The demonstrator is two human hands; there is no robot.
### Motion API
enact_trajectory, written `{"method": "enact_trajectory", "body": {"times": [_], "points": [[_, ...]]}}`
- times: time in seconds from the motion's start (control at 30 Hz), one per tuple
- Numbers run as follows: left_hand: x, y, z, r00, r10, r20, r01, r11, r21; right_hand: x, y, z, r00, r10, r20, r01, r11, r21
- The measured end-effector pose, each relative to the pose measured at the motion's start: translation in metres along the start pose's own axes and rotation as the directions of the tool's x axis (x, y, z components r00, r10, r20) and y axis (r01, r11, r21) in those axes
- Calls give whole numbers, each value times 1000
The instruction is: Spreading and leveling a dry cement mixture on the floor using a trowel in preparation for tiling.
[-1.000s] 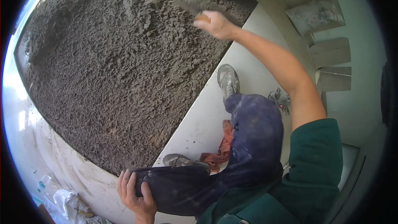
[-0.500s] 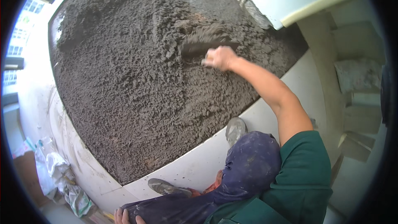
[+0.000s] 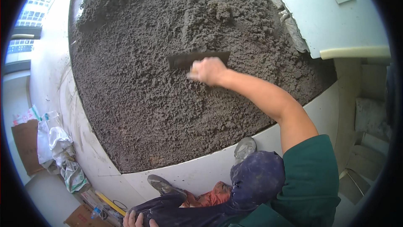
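Note:
My right hand (image 3: 208,71) is closed around the handle of a plastering trowel, arm stretched out ahead of me. The dark, flat blade of the trowel (image 3: 179,61) meets a wide bed of grey, crumbly wet mortar (image 3: 138,92) near its middle. Just beyond the blade, a small heap stands out of the rough surface. My left hand (image 3: 139,219) lies over my bent knee at the lower edge, fingers slightly apart and holding nothing; its palm is hidden.
Pale tiles (image 3: 140,181) border the mortar on my side, under my shoes. A white panel (image 3: 336,21) with a cream lower edge juts in at the upper right. Crumpled plastic bags (image 3: 63,151) and cardboard (image 3: 27,145) lie at the left. Grey boxy shapes (image 3: 373,118) stand at the right.
My right hand has drawn the trowel leftward and nearer to me across the mortar, away from the white panel. The whole view has shifted a little. My left hand stays on the knee.

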State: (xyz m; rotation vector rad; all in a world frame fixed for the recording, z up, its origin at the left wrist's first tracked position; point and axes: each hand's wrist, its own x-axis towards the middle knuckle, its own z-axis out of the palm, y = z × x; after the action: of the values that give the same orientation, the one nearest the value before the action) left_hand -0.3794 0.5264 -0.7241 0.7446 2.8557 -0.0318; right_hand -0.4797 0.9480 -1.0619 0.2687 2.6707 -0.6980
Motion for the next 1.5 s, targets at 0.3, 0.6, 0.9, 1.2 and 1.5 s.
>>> {"method": "enact_trajectory", "body": {"times": [0.3, 0.6, 0.9, 1.2, 1.5], "points": [[-36, -5, -10, 990, -123, -72, 124, 992, 8, 138, 161, -134, 668, 526, -527, -434, 850, 298], [-44, -2, -22, 985, -173, 3, 173, 984, 51, 104, -3, -47, 999, -44, -20, 44, 999, -9], [-106, -15, -40, 988, -132, 85, 117, 980, 163, 198, 194, -162, 547, 711, -441, -541, 703, 462], [-104, 7, -29, 717, -695, -50, 683, 715, -149, 204, 59, -86, 945, -318, -82, 229, 818, -528], [-71, -7, -30, 943, -276, -184, 282, 959, 9, -19, 8, -3, 791, -503, 347, 545, 838, -27]]}}
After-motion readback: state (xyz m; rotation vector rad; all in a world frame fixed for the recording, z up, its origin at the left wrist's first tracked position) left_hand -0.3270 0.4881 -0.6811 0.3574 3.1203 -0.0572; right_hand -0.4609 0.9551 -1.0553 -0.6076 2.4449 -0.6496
